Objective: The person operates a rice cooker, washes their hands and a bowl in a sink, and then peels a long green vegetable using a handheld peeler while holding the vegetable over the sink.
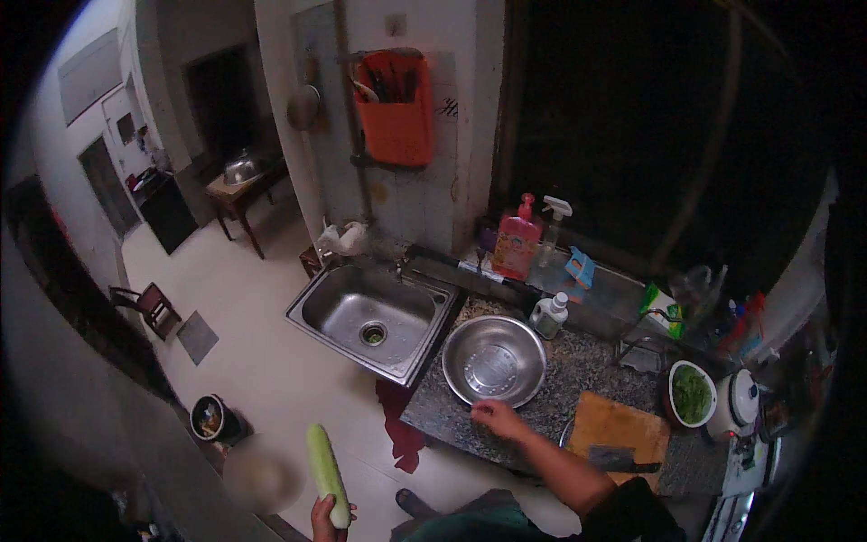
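Observation:
My left hand is wrapped round the lower end of a long, pale green gourd, held upright over the floor. My right hand has its fingers curled at the near rim of a round metal basin and appears to grip that rim. The basin rests on the speckled stone counter, just right of the steel sink. To the right of my right forearm, a cleaver with a dark handle lies on a wooden chopping board.
A white bottle stands behind the basin. Pink pump bottle and spray bottle are on the ledge. Leafy greens fill a bowl beside a white pot. A black bin stands on the floor at left; a red cloth hangs below the counter.

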The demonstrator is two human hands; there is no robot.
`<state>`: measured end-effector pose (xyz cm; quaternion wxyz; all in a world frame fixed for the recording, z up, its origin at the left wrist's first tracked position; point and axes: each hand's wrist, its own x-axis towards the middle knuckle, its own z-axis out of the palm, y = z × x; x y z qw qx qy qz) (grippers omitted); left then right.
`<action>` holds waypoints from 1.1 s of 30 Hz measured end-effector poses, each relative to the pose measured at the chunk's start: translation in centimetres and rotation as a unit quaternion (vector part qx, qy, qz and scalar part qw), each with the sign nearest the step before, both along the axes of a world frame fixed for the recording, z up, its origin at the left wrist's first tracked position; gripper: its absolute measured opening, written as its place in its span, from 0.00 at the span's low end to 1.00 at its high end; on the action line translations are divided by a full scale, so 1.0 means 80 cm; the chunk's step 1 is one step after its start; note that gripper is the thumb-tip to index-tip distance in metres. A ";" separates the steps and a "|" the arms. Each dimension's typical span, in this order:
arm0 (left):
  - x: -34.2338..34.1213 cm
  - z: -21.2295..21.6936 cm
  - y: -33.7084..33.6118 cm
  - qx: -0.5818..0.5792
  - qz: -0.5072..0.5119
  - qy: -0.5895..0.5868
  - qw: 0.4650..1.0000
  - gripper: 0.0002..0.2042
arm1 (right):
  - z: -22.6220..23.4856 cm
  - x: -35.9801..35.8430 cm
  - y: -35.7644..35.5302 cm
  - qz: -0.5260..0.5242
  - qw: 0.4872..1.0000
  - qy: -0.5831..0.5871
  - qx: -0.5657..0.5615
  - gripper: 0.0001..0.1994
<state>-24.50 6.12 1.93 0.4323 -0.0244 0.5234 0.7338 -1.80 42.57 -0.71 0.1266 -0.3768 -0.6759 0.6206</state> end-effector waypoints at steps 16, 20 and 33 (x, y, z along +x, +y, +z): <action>-0.219 -0.019 0.104 -0.055 -0.019 -0.021 0.998 0.17 | 0.088 -0.238 0.361 -0.411 0.882 0.223 -0.053 0.22; -0.254 0.021 0.164 -0.113 -0.030 -0.015 0.993 0.17 | 0.064 -0.270 0.438 -0.434 0.884 0.175 0.013 0.28; -0.361 0.005 0.334 -0.136 -0.211 0.032 0.967 0.21 | -0.049 -0.246 0.627 -0.386 0.908 -0.017 0.163 0.21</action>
